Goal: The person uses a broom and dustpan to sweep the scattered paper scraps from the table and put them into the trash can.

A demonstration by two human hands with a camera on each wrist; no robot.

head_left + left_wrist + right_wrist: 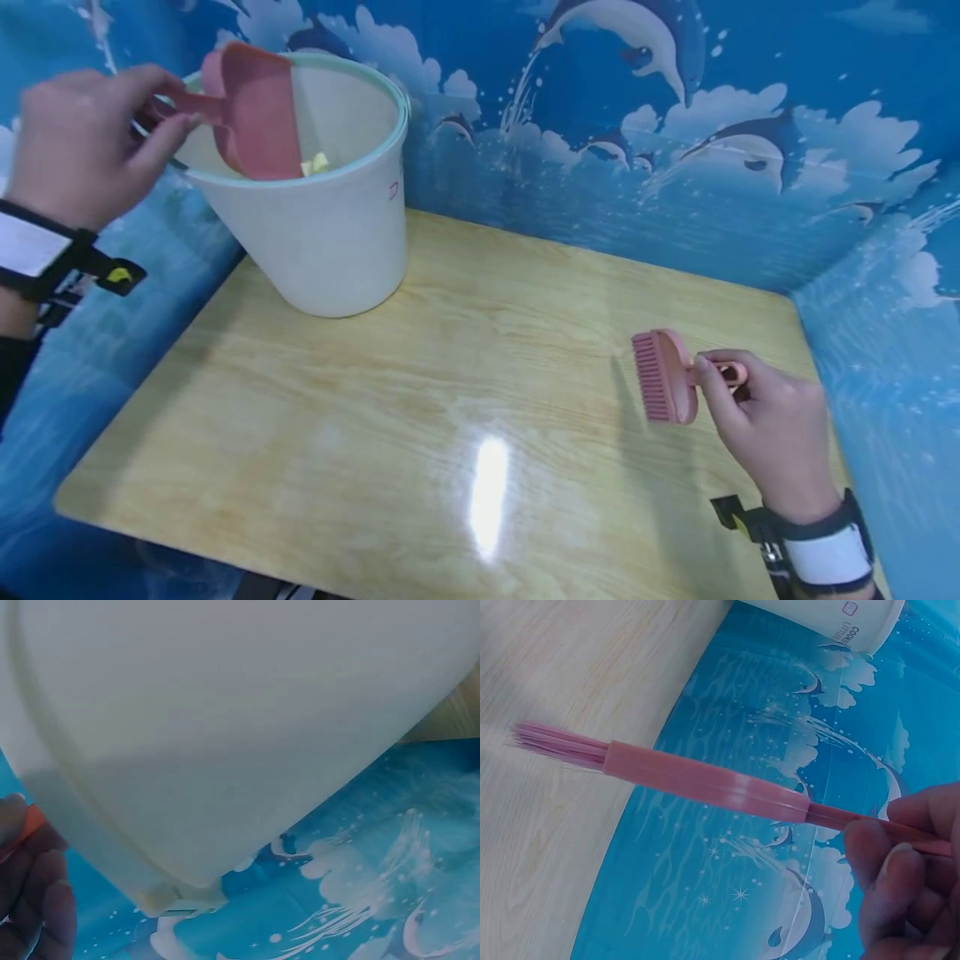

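1. The left hand [78, 142] curls its fingers and thumb round the handle of a small pink plastic dustpan [255, 112], holding it firmly.
2. The dustpan is tipped blade-down into the mouth of a round white plastic bucket with a pale green rim [337, 242]; yellow scraps [315, 163] show inside just beside the pan's edge.
3. The bucket stands at the far left corner of the glossy light wooden tabletop [420, 400]. In the left wrist view its white wall [247, 712] fills nearly everything, so the hold itself is hard to make out there.
4. The right hand [772, 425] pinches the thin handle of a small pink plastic hand brush [663, 377], fingertips [889, 870] wrapped round it.
5. The brush is near the table's right edge, well apart from the bucket, bristles [544, 739] pointing left.
6. Blue walls printed with dolphins and clouds [675, 125] surround the table.
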